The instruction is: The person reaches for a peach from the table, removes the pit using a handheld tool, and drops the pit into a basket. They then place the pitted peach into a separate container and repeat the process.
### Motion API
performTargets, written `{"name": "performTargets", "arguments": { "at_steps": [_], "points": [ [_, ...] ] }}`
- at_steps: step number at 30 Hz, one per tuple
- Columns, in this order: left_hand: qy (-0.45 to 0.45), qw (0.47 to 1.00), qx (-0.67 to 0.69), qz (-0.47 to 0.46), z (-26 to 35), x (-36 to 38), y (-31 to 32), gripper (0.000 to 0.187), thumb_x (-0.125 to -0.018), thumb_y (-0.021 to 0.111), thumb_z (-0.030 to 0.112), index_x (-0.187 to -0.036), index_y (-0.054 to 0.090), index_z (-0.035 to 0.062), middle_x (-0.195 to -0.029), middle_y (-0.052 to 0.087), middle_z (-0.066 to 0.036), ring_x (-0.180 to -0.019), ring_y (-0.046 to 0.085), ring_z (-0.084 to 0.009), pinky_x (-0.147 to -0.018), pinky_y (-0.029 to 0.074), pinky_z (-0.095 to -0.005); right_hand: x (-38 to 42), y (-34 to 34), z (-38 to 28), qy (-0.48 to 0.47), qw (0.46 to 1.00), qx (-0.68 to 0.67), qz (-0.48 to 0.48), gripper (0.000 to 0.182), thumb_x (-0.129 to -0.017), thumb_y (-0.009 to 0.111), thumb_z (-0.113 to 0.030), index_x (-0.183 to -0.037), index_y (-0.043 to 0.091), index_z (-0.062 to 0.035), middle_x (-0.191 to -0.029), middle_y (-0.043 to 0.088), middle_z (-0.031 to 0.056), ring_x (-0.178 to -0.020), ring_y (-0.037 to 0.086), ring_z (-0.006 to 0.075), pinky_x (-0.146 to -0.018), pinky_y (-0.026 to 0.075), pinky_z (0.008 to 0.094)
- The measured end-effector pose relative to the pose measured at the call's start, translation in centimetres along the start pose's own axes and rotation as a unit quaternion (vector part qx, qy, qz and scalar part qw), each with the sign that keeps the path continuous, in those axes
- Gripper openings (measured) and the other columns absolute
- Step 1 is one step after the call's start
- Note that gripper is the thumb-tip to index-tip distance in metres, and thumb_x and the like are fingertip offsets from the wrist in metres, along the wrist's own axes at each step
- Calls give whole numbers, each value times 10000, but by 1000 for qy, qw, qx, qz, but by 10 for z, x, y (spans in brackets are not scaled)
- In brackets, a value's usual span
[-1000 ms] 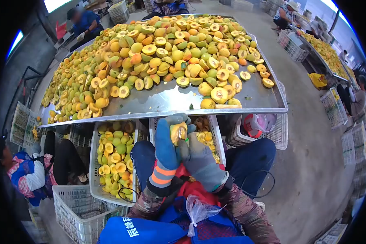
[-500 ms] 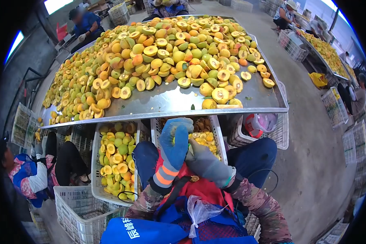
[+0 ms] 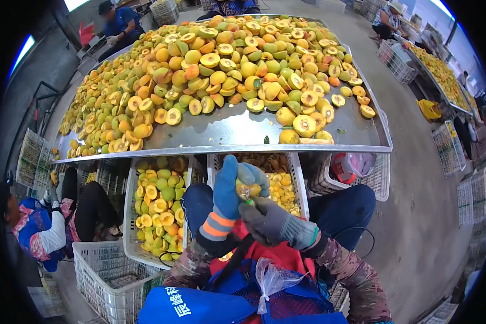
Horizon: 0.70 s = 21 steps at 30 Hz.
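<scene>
My left hand [image 3: 230, 191], in a blue glove with an orange-striped cuff, is closed around a fruit half [image 3: 248, 190] above my lap. Against that fruit, my right hand [image 3: 270, 218] in a grey glove grips a small tool, of which only a bit of green and a tip show. Ahead, halved yellow-green fruit [image 3: 216, 75] lies heaped on a metal table [image 3: 221, 129]. Below the table edge, one crate [image 3: 128, 227] holds hollowed fruit halves [image 3: 161, 205]. Behind my hands, another crate [image 3: 302, 189] holds yellow pieces [image 3: 281, 189] and darker ones.
An emptied-looking crate [image 3: 100, 286] stands lower left, beside a seated co-worker [image 3: 43, 232]. Another person [image 3: 119, 27] sits beyond the table. Under its right side, a crate holds a red-and-clear container [image 3: 351, 164]. More people and a second fruit table [image 3: 437, 70] are far right.
My left hand has turned, so the fruit in it now shows. My right hand has shifted slightly, closer against that fruit. The whole view has moved a little.
</scene>
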<state>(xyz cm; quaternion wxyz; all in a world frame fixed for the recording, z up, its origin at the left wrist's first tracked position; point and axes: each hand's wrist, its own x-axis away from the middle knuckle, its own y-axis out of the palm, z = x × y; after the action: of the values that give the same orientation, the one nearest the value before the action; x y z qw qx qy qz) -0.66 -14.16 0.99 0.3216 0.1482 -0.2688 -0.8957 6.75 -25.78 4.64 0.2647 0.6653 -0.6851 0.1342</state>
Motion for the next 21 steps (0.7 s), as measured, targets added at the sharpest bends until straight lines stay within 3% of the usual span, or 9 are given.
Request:
{"name": "performTargets", "arguments": {
  "at_steps": [7, 9, 11, 13, 14, 15, 17, 19, 21],
  "points": [
    [-113, 981, 140, -76, 10, -22, -9, 515, -970, 396, 408, -612, 534, 65, -713, 600, -165, -656, 590, -306, -619, 506, -418, -9, -21, -7, -110, 988, 101, -42, 353, -943, 464, -387, -751, 503, -94, -509, 474, 9, -392, 455, 102, -368, 364, 255],
    [-245, 887, 391, -24, 18, -28, -17, 467, -954, 427, 430, -640, 550, 107, -743, 620, -142, -676, 597, -310, -611, 507, -420, -27, -24, 9, -222, 963, 151, -14, 344, -940, 470, -385, -774, 513, -86, -522, 487, 11, -404, 470, 107, -383, 379, 260],
    [-210, 927, 303, 69, 16, -26, -45, 352, -915, 484, 467, -859, 595, 138, -831, 630, -122, -790, 613, -317, -622, 521, -424, -46, -30, 25, -336, 921, 197, 17, 338, -936, 476, -383, -796, 522, -79, -534, 499, 14, -417, 485, 112, -399, 394, 266],
    [134, 968, -147, 156, 1, -12, -129, 212, -861, 614, 171, -1034, 543, 70, -986, 599, -129, -829, 612, -231, -661, 529, -345, -60, -50, 40, -44, 996, 59, -51, 313, -925, 495, -377, -878, 539, -71, -573, 523, 25, -454, 505, 129, -439, 418, 279],
    [269, 915, -266, 139, 27, 5, -116, 278, -840, 638, 105, -1097, 556, 35, -962, 624, -124, -828, 608, -196, -695, 515, -339, -82, -64, 75, -92, 979, 178, -24, 310, -923, 495, -382, -908, 540, -76, -587, 525, 23, -475, 507, 132, -451, 422, 282],
    [-15, 890, -385, 244, 56, 20, -188, 314, -857, 641, 174, -1121, 577, 18, -934, 649, -125, -859, 607, -175, -745, 498, -334, -105, -75, 125, -137, 947, 290, 4, 311, -921, 496, -388, -937, 540, -81, -602, 527, 22, -496, 509, 134, -464, 426, 285],
    [110, 680, -700, 187, 73, 32, -207, 299, -918, 559, 227, -1066, 613, -27, -896, 668, -84, -879, 624, -182, -794, 485, -331, -132, -92, 206, -66, 808, 560, 170, 305, -903, 507, -403, -945, 541, -102, -644, 588, 81, -557, 583, 202, -505, 461, 350],
    [205, 740, -602, 219, 73, 6, -181, 311, -909, 568, 190, -1148, 579, -8, -968, 653, -97, -884, 605, -152, -797, 480, -313, -139, -89, 178, -54, 917, 337, 207, 313, -891, 514, -408, -951, 539, -102, -702, 617, 123, -630, 616, 253, -555, 477, 386],
    [80, 828, -536, 143, 68, -33, -143, 332, -909, 555, 176, -1197, 554, 9, -1004, 634, -98, -888, 581, -128, -813, 473, -300, -125, -78, 174, -22, 972, 88, 216, 322, -879, 521, -412, -958, 538, -101, -761, 647, 166, -704, 650, 303, -606, 493, 422]
  ]
}}
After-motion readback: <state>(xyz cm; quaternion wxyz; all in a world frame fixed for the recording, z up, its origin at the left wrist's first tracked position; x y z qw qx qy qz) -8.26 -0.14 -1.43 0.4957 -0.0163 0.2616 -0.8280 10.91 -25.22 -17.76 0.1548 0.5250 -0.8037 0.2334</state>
